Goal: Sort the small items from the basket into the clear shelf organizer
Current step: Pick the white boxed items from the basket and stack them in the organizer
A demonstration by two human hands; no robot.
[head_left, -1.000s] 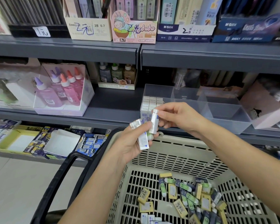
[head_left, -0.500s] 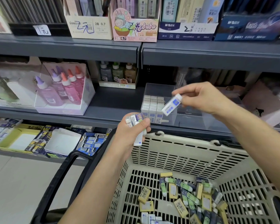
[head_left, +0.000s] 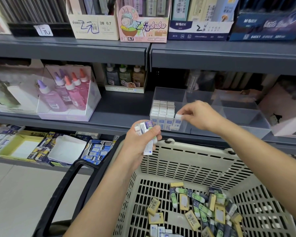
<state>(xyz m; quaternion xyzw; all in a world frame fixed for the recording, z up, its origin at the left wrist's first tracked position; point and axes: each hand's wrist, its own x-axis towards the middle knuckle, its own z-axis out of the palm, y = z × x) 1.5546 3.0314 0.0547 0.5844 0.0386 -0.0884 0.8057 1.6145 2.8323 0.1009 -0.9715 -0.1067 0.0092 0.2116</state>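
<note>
My left hand grips a bunch of several white-and-blue erasers above the far rim of the beige basket. My right hand pinches one white eraser by its top end, standing upright inside the clear shelf organizer, at the right end of the front row of erasers standing there. More small items, yellow, green and white-blue, lie loose on the basket floor.
The organizer's other compartments to the right hold nothing visible. A box of glue bottles stands on the same shelf to the left. A black basket handle arcs at lower left. Boxed stationery fills the shelf above and below.
My right hand carried one eraser from the bunch in my left hand over to the organizer and lowered it upright beside the front row. My left hand stayed nearly still.
</note>
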